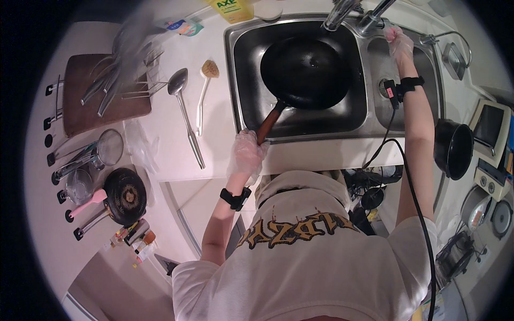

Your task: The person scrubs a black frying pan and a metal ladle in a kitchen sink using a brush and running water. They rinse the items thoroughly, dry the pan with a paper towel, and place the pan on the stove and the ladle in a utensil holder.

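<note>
My left hand (pixel 248 151), in a clear plastic glove, grips the brown wooden handle (pixel 270 121) of a black wok (pixel 304 76). The wok is in the larger basin of a stainless steel sink (pixel 341 120), its handle reaching over the front rim. A small wet glint shows on the dark wok surface. My gloved right hand (pixel 399 45) is beside the base of the chrome faucet (pixel 371 23), above the smaller basin (pixel 379 116). Its fingers are bent, and whether they grasp the faucet's lever is unclear. The faucet spout (pixel 335 20) hangs over the large basin's back edge.
Left of the sink lie a dish brush (pixel 204 94) and a metal ladle (pixel 184 108). A yellow AXE bottle (pixel 233 10) stands behind. Farther left are a brown board (pixel 80 96) and a hanging frying pan (pixel 126 196). A black pot (pixel 453 149) sits right; a cable (pixel 417 200) trails along my right arm.
</note>
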{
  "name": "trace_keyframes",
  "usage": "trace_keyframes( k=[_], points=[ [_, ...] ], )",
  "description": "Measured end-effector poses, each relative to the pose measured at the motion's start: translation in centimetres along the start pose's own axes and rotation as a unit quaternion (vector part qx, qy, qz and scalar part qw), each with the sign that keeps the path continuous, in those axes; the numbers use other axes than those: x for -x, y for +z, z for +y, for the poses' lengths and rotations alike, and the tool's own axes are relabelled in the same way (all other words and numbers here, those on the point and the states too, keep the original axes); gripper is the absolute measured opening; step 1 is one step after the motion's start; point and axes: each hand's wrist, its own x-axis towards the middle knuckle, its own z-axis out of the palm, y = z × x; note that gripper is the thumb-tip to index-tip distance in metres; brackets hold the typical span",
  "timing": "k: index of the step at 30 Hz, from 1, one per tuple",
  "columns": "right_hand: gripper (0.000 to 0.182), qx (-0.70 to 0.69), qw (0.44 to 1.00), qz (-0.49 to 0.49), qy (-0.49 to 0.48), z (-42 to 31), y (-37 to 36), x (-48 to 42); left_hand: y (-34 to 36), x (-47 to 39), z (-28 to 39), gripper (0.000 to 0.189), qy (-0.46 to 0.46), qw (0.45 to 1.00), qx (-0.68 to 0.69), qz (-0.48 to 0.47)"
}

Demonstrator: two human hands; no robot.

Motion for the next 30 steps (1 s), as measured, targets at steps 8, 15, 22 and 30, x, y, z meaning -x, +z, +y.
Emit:
trace_keyframes(
  k=[8, 15, 22, 30],
  points=[
    [0.012, -0.024, 0.998, 0.038, -0.042, -0.1, 0.3, 0.4, -2.4, -1.7, -2.4, 0.028, -0.070, 0.997, 0.005, -0.044],
    [0.018, 0.148, 0.988, 0.038, 0.033, -1.3, 4.6, 10.7, -4.6, -4.8, -6.7, 0.026, -0.066, 0.975, -0.088, 0.195],
    [0.039, 0.201, 0.930, -0.226, 0.207, 5.8, 12.2, 26.0, -4.7, -8.1, -11.4, 0.025, -0.236, 0.962, -0.106, 0.084],
    [0.037, 0.190, 0.870, -0.371, 0.262, 8.3, 18.7, 34.5, -2.6, -7.2, -10.8, 0.028, -0.023, 0.992, -0.119, 0.020]
  ],
)
